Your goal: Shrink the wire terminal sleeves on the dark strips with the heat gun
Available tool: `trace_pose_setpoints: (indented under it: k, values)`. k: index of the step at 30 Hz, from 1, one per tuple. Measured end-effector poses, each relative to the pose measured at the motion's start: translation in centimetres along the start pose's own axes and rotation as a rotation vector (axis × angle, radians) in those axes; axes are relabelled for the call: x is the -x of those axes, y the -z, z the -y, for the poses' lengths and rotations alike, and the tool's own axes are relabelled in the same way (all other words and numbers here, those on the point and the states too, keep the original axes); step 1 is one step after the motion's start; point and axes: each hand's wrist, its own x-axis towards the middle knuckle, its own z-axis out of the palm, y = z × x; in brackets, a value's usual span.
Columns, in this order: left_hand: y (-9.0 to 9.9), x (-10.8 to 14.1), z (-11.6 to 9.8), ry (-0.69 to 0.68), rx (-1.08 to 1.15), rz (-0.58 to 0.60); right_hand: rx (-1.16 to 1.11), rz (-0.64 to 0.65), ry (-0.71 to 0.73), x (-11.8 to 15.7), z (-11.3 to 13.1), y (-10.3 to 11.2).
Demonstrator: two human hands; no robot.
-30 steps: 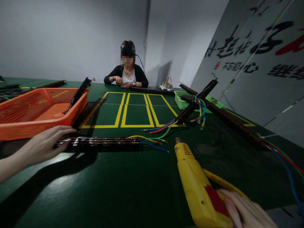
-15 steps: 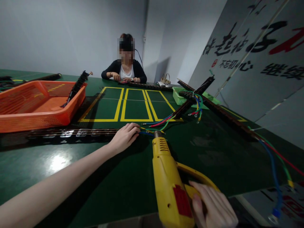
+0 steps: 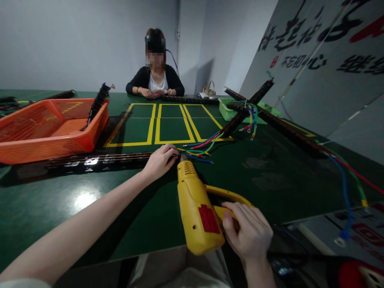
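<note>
My right hand (image 3: 249,228) is wrapped round the handle of a yellow heat gun (image 3: 199,212) with a red label. The gun's metal nozzle (image 3: 183,158) points away from me, close beside my left hand's fingertips. My left hand (image 3: 162,160) is closed on the right end of a long dark strip (image 3: 102,162) lying on the green table (image 3: 144,208). Blue, red, green and yellow wires with metal lugs (image 3: 199,154) fan out to the right of my fingers.
An orange basket (image 3: 87,138) with a black strip (image 3: 98,102) stands at the left. Crossed dark strips with hanging wires (image 3: 252,116) rest over a green basket (image 3: 226,110) at the right. A person (image 3: 156,80) sits across the table.
The heat gun and my right hand have moved left and away from me, bringing the nozzle nearer my left fingertips. The view has shifted slightly, showing my lap.
</note>
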Motion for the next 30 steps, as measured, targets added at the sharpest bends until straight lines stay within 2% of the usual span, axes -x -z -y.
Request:
trace_pose_setpoints:
  k: [5, 10, 14, 19, 25, 30]
  values:
    - [0.3, 0.0, -0.3, -0.016, -0.062, 0.021, 0.029, 0.019, 0.005, -0.1, -0.7, 0.8]
    - [0.5, 0.2, -0.4, -0.015, -0.169, 0.006, 0.050, 0.042, 0.040, 0.3, -3.1, 2.1]
    - [0.8, 0.2, -0.3, -0.034, -0.238, 0.012, 0.062, 0.036, 0.011, 0.7, -5.1, 3.1]
    - [1.4, 0.3, -0.2, -0.082, -0.320, 0.047, 0.134, 0.057, 0.020, 1.0, -6.4, 4.1]
    - [1.5, 0.3, 0.1, -0.086, -0.347, 0.050, 0.088, 0.145, 0.155, 0.8, -6.2, 4.8]
    - [1.4, 0.3, 0.4, -0.088, -0.293, 0.060, 0.051, 0.215, 0.202, 0.3, -4.0, 4.4]
